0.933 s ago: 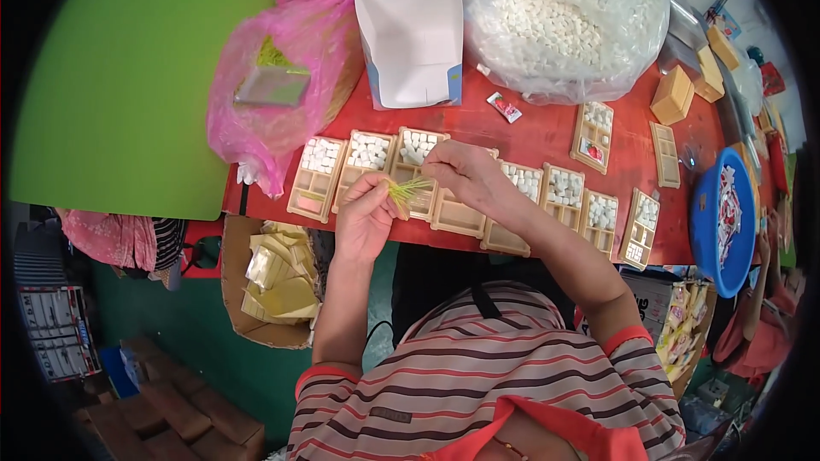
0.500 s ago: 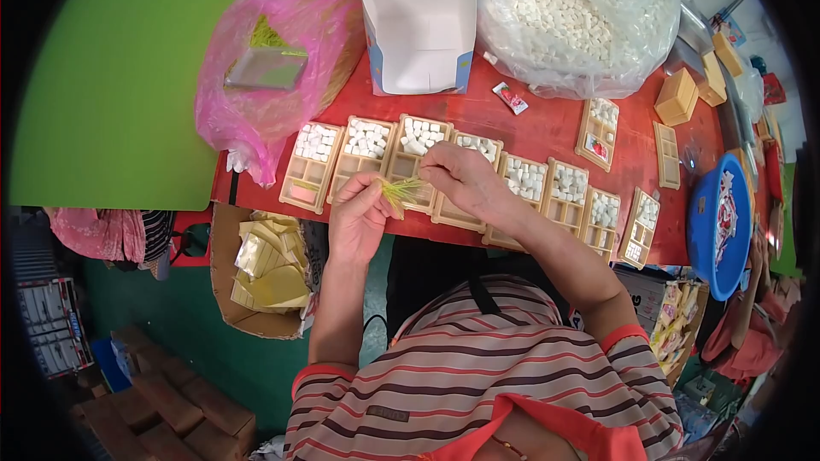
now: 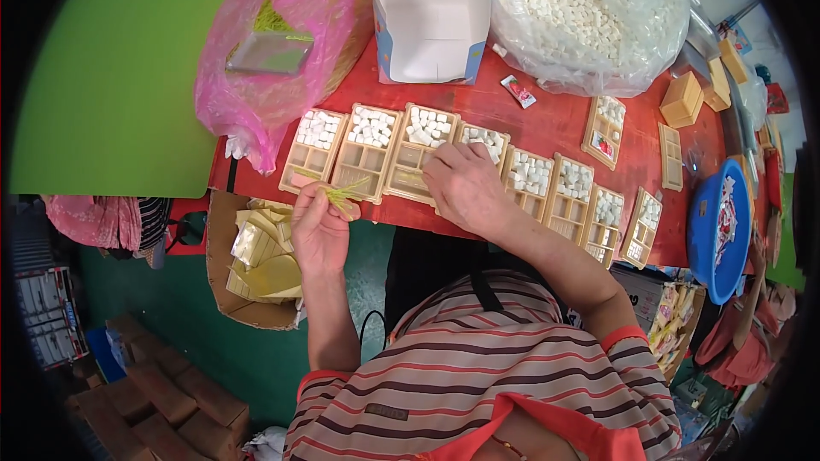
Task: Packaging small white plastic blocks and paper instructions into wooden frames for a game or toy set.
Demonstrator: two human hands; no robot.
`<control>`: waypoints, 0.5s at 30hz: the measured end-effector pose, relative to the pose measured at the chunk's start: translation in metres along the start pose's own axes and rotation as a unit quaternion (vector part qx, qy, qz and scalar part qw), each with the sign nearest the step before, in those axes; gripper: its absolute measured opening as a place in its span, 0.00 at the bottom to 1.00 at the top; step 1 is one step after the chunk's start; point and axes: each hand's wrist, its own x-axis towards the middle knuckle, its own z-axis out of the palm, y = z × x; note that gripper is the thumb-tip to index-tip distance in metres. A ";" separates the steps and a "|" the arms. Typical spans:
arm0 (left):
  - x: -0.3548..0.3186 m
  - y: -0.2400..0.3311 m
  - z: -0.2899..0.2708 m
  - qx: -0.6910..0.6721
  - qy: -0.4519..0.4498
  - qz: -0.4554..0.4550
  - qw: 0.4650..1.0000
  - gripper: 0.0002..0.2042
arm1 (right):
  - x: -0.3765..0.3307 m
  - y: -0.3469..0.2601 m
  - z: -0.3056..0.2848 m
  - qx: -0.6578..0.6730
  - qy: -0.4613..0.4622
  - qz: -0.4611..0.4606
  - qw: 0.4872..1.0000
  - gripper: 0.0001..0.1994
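One bundle of thin yellow-green strands (image 3: 343,197) | left hand (image 3: 319,224) pinches one end, seemingly so tips fan free | beige compartment tray (image 3: 409,157) beneath right hand (image 3: 465,189), its closure unclear

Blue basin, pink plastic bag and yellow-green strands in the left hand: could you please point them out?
Blue basin (image 3: 704,232), head view: its left wall.
Pink plastic bag (image 3: 250,107), head view: its lower part.
Yellow-green strands (image 3: 342,195), head view: their middle.

Bright, even light, pale glints on the clear bag (image 3: 605,81), fisheye distortion toward black corners.
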 end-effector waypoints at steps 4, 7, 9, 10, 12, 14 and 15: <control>-0.017 -0.004 -0.006 0.008 -0.019 -0.009 1.000 0.06 | -0.003 -0.010 -0.007 0.020 0.007 0.010 1.000 0.05; -0.027 -0.011 -0.005 0.010 -0.025 -0.021 0.999 0.07 | -0.003 -0.019 -0.015 0.150 0.002 0.040 0.988 0.06; -0.031 -0.017 -0.003 0.023 -0.048 -0.047 0.997 0.06 | -0.002 -0.025 -0.015 0.279 -0.027 0.034 0.959 0.07; -0.032 -0.020 0.001 0.012 -0.033 -0.051 0.998 0.06 | -0.001 -0.027 -0.012 0.278 -0.026 0.034 0.960 0.07; -0.032 -0.024 0.004 0.009 -0.032 -0.054 0.998 0.06 | -0.001 -0.029 -0.005 0.331 -0.039 0.054 0.941 0.05; -0.031 -0.025 0.004 0.008 -0.027 -0.050 0.998 0.06 | 0.002 -0.030 -0.002 0.332 -0.043 0.056 0.941 0.04; -0.030 -0.025 0.003 0.003 -0.023 -0.047 0.999 0.06 | 0.004 -0.031 -0.001 0.331 -0.047 0.061 0.940 0.03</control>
